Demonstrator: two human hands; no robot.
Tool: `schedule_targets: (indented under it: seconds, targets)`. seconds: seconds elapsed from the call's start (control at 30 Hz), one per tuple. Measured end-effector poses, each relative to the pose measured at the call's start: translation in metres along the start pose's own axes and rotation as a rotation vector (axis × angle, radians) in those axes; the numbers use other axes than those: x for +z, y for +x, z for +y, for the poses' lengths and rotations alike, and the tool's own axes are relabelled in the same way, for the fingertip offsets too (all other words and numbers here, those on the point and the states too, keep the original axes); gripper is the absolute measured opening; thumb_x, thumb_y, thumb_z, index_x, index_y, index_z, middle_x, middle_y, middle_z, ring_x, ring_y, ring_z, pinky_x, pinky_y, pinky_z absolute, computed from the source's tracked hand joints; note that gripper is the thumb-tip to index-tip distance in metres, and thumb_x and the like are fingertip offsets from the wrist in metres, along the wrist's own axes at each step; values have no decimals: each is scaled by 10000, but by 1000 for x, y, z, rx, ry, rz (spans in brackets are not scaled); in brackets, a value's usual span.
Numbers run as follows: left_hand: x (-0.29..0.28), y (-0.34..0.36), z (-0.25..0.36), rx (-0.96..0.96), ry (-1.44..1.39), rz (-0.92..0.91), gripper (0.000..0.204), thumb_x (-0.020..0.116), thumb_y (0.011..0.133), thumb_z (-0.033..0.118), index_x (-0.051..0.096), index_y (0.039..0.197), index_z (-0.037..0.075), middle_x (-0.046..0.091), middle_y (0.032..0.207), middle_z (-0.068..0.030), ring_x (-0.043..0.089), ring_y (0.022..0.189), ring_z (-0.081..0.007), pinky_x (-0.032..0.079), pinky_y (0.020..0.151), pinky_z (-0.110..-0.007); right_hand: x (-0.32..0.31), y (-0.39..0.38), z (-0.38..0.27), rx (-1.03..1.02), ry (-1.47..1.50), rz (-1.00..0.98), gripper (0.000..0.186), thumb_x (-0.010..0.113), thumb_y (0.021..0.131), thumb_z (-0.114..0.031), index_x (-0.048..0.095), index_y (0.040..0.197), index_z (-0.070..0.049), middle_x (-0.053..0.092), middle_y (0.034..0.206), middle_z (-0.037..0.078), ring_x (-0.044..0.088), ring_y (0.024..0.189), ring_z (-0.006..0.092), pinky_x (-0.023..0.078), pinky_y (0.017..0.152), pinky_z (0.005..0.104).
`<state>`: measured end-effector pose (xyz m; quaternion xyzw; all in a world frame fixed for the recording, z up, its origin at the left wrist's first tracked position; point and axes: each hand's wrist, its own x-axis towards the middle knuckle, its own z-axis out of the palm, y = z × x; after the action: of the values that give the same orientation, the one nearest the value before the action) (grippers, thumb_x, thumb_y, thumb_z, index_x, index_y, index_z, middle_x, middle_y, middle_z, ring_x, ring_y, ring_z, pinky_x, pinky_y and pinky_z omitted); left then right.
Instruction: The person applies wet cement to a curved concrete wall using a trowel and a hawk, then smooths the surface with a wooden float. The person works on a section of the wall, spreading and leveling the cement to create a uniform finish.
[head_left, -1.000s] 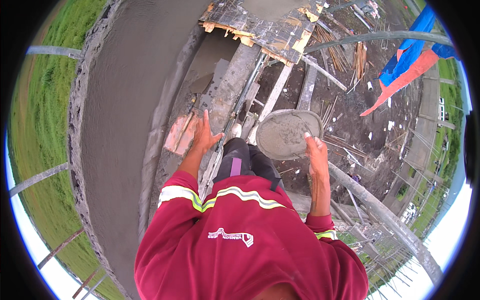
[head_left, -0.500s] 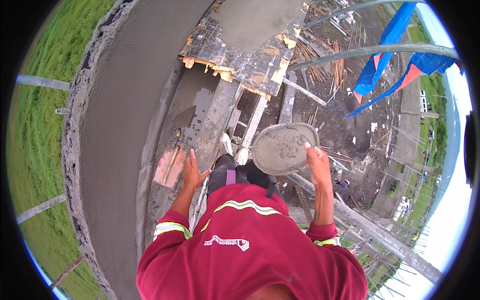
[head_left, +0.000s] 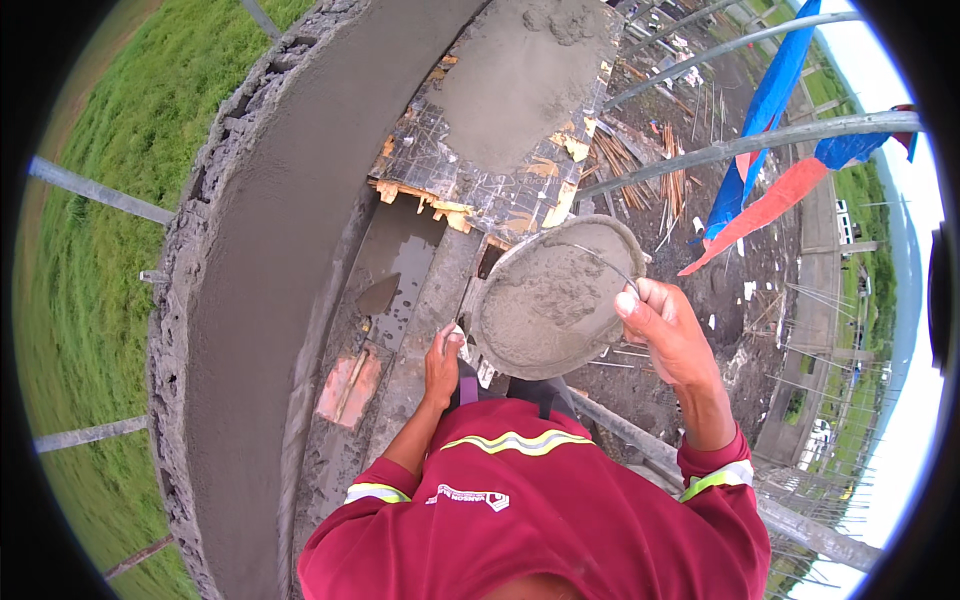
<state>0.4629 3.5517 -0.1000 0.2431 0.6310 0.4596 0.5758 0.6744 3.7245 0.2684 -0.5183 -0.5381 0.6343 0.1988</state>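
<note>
A round bucket (head_left: pixel 555 300) full of wet grey mortar hangs in front of me, tilted, with its mouth facing up at me. My right hand (head_left: pixel 672 330) is closed on its thin wire handle at the right rim. Close to the bucket's lower left side is my left hand (head_left: pixel 441 370), its fingers loosely bent and holding nothing that I can see. Whether it touches the bucket I cannot tell. To its left, a pointing trowel (head_left: pixel 379 295) lies on the wet ledge. Below the trowel rests a reddish hand float (head_left: pixel 356 388) with a wooden handle.
Mortar is heaped on a chipped board (head_left: pixel 470 195) ahead. A smooth plastered wall top (head_left: pixel 255 250) runs along my left, with grass beyond. Metal pipes (head_left: pixel 740 145) cross on the right, with blue and red sheeting (head_left: pixel 770 130). Debris lies far below.
The bucket has come up and closer, moving slightly left, with my right hand on its handle. My left hand has moved right, away from the float, toward the bucket, its fingers less spread.
</note>
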Motion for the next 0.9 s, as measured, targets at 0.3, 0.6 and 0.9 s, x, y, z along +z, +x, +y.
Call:
schedule_targets:
  seconds: [0.3, 0.6, 0.9]
  targets:
    - [68, 93, 73, -189, -1297, -26, 594, 450, 1053, 503, 479, 1529, 149, 501, 1540, -125, 481, 1405, -312, 380, 1177, -522, 34, 121, -29, -361, -478, -225, 353, 617, 1006, -296, 627, 901, 40, 547, 698, 79, 492, 652, 150, 420, 624, 361]
    - [78, 207, 137, 43, -1130, 123, 923, 482, 966, 717, 195, 1640, 157, 216, 1695, -108, 273, 1518, -394, 262, 1192, -662, 33, 297, -16, -643, -747, -62, 339, 746, 876, -251, 665, 1031, 39, 683, 827, 246, 686, 854, 451, 517, 738, 495]
    - [102, 302, 228, 105, -843, -51, 661, 574, 959, 434, 398, 1450, 27, 412, 1493, -203, 443, 1363, -392, 388, 1088, -604, -35, 453, -26, -708, -634, 139, 240, 715, 861, -187, 662, 957, 27, 697, 849, 271, 680, 897, 473, 528, 786, 516]
